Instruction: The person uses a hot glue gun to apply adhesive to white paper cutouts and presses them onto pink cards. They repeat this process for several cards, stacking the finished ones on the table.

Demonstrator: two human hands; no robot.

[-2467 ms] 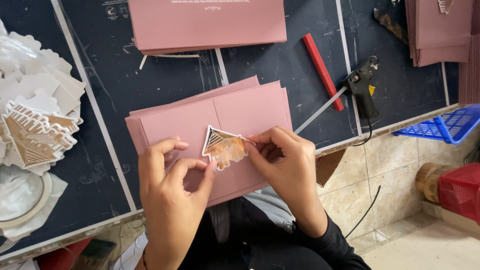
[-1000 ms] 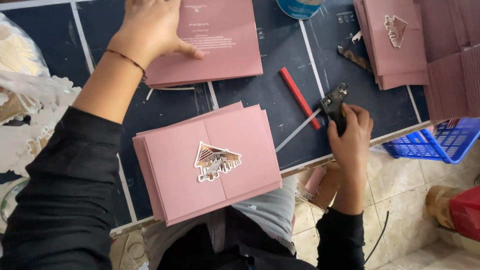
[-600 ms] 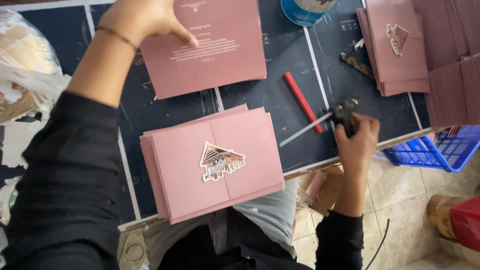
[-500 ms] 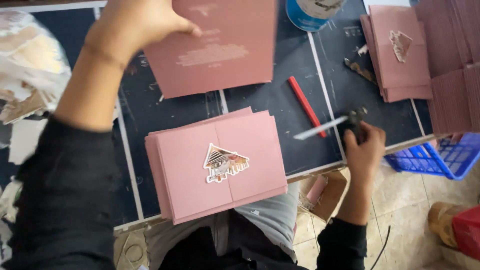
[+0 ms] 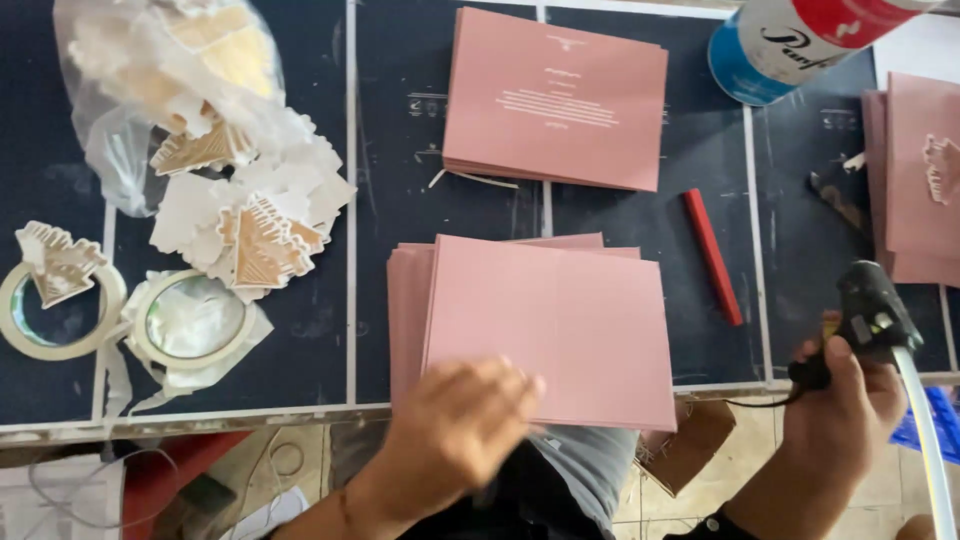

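My left hand (image 5: 455, 425) lay open, blurred, on the near edge of the pink card (image 5: 550, 330) topping a stack at the front of the bench (image 5: 380, 200). My right hand (image 5: 835, 415) gripped a black glue gun (image 5: 875, 310) past the bench edge. The bench was dark, lined white; the cards looked matte and flat.

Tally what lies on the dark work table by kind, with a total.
Pink card stacks: 3
Tape rolls: 2
Red stick: 1
Bag of cutouts: 1
Can: 1
Total: 8
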